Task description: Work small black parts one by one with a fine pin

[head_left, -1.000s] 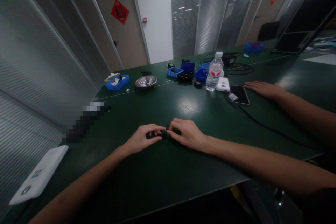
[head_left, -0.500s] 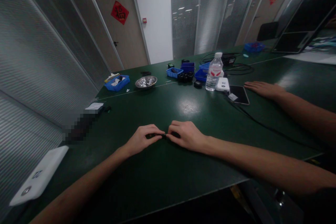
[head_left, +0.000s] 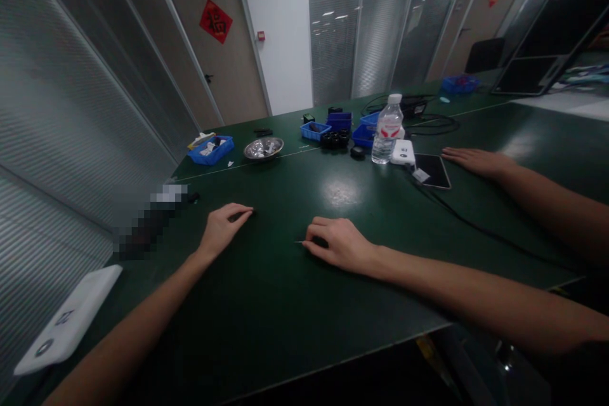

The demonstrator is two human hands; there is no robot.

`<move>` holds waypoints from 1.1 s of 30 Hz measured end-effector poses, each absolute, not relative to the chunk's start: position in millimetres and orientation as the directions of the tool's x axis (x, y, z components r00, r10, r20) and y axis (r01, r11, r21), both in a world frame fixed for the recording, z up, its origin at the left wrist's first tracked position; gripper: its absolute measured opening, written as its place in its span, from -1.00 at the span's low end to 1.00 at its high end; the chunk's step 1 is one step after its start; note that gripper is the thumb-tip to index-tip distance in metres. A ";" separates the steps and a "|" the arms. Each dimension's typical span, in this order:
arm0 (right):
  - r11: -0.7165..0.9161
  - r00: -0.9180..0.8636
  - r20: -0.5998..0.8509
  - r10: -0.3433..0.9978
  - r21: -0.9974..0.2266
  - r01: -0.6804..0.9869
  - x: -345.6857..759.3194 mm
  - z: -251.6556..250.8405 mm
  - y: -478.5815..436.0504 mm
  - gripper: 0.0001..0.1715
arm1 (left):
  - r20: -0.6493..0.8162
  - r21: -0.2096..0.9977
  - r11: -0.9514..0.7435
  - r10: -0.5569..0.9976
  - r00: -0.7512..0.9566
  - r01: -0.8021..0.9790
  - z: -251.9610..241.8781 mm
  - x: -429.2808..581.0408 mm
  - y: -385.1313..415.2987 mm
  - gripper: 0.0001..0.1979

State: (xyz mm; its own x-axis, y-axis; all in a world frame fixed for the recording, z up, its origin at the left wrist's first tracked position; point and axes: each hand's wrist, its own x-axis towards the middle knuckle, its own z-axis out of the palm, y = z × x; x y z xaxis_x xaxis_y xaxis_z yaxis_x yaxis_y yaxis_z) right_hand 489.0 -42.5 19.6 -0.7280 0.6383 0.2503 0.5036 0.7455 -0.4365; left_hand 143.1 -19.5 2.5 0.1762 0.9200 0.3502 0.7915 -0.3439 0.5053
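Note:
My left hand (head_left: 222, 227) rests on the green table (head_left: 285, 311) with its fingers pinched on a small dark part, too small to name. My right hand (head_left: 337, 242) lies curled on the table about a hand's width to the right. It grips a small dark object with a thin pin sticking out to the left. Most of that object is hidden under the fingers.
A white device (head_left: 64, 319) lies at the near left edge. At the back stand blue bins (head_left: 212, 149), a metal bowl (head_left: 264, 148), a water bottle (head_left: 386, 129), a white box (head_left: 403, 153) and a phone (head_left: 432, 170) with a cable. Another person's hand (head_left: 473, 160) rests flat at right.
My left hand has drawn away from the right hand, moving left and farther back across the table with a small dark part. My right hand has stayed put.

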 end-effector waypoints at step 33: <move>0.748 -0.721 0.273 0.637 -0.448 0.491 492.2 14.5 -39.5 -0.76 | 0.247 0.619 0.260 0.831 -0.499 0.741 -19.8 -5.5 23.8 -0.67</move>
State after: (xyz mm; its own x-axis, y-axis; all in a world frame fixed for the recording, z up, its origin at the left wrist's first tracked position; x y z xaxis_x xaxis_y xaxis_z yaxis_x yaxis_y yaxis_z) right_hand 492.2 -39.5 14.5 -0.7210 0.6368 0.2733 0.4905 0.7476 -0.4477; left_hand -5.5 23.8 -19.8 -0.4986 0.8308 0.2473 0.7411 0.2605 0.6188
